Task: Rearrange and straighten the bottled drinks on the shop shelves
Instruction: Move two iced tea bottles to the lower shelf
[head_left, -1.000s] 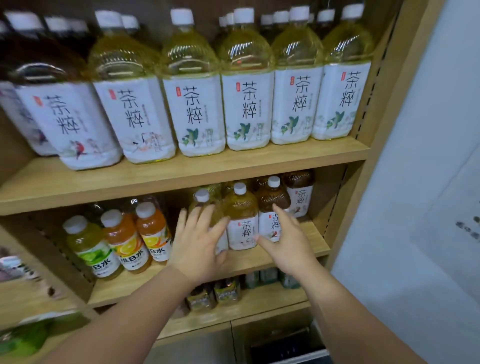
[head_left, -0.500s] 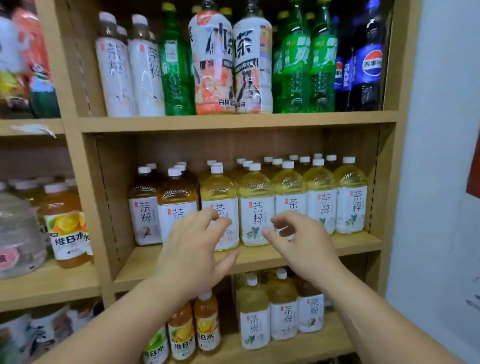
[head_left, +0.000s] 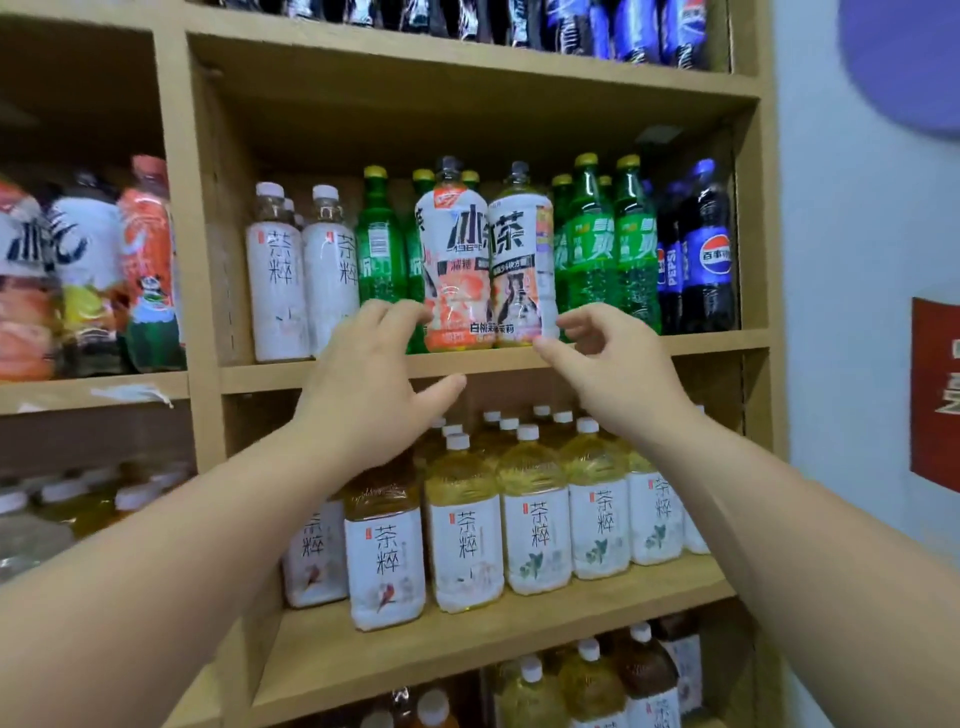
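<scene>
A person's two bare hands reach up to a wooden shop shelf (head_left: 649, 347) stocked with bottled drinks. The left hand (head_left: 363, 374) has its fingers spread, their tips at the lower left side of a tall iced tea bottle with a peach-coloured label (head_left: 452, 260); whether they touch it cannot be told, and its grip is loose and wide, closed on nothing. The right hand (head_left: 618, 364) hovers with curled, parted fingers just right of a second iced tea bottle with a white label (head_left: 522, 260), its grip likewise empty. The two iced tea bottles stand upright, side by side and touching, at the front edge of the shelf, between the two hands. Left of the left hand stand white-labelled tea bottles (head_left: 301, 280); behind and right of the right hand stand green soda bottles (head_left: 613, 249) and, farther right, dark cola bottles (head_left: 704, 254). Below both hands, on the next shelf down, rows of yellow tea bottles (head_left: 535, 519) stand upright.
</scene>
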